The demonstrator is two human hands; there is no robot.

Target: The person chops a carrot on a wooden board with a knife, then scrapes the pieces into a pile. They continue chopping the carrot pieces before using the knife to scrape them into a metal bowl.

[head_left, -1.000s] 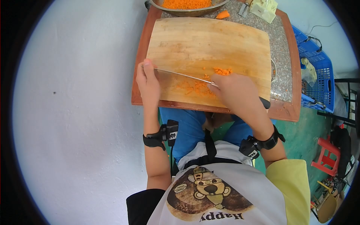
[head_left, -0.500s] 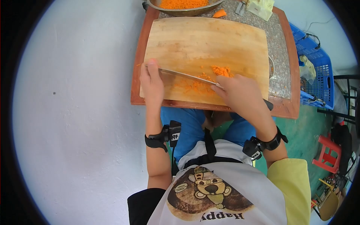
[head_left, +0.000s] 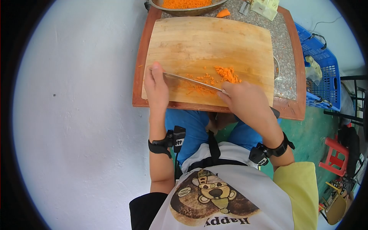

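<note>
A kitchen knife [head_left: 191, 80] lies slantwise over the wooden cutting board [head_left: 207, 38], seen along its thin spine. My right hand [head_left: 247, 97] is closed around its handle end, and a dark piece of the handle sticks out beyond my palm. At the far left end of the blade, my left hand [head_left: 156, 86] holds the tip between thumb and fingers. Just past the blade near my right hand sits a small heap of finely chopped carrot [head_left: 227, 73]. More orange crumbs are scattered along both sides of the blade.
At the table's back stands a metal bowl [head_left: 188, 11] of chopped carrot, with a carrot piece [head_left: 223, 13] beside it. A pale yellow box-like thing [head_left: 265, 8] is at the back right. Right of the table are a blue crate [head_left: 329, 82] and a red stool [head_left: 334, 157].
My right hand and the knife's handle end have shifted slightly down, uncovering more of the carrot heap. My left hand stays at the tip, nearly unmoved.
</note>
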